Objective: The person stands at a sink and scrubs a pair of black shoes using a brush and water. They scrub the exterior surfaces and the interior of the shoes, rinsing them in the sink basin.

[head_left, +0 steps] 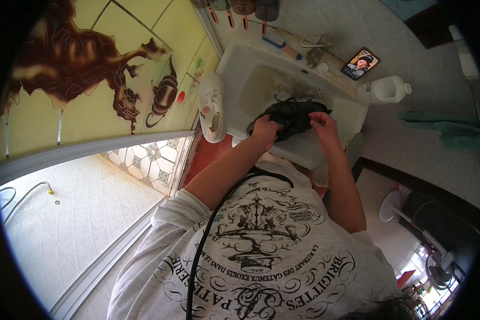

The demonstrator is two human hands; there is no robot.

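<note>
A wet-looking black shoe (295, 117) with loose dark laces is over the white sink (239, 61), which holds some murky water. My left hand (266, 132) is closed round the shoe's left part, its thumb pressed onto the dark upper. At the shoe's right end, my right hand (325, 128) has thumb and fingers pinched together; whatever is between them is too small to make out. A white lace-up shoe (212, 106) rests along the sink's left edge, apart from both hands.
Behind the basin lie a scrubbing brush (282, 47), a tap (314, 53) and a lit phone (360, 63). A white jug (385, 89) stands at the right corner, with a green cloth (442, 125) beyond. Cups with toothbrushes (245, 21) hang at the back; a tiled wall closes the left.
</note>
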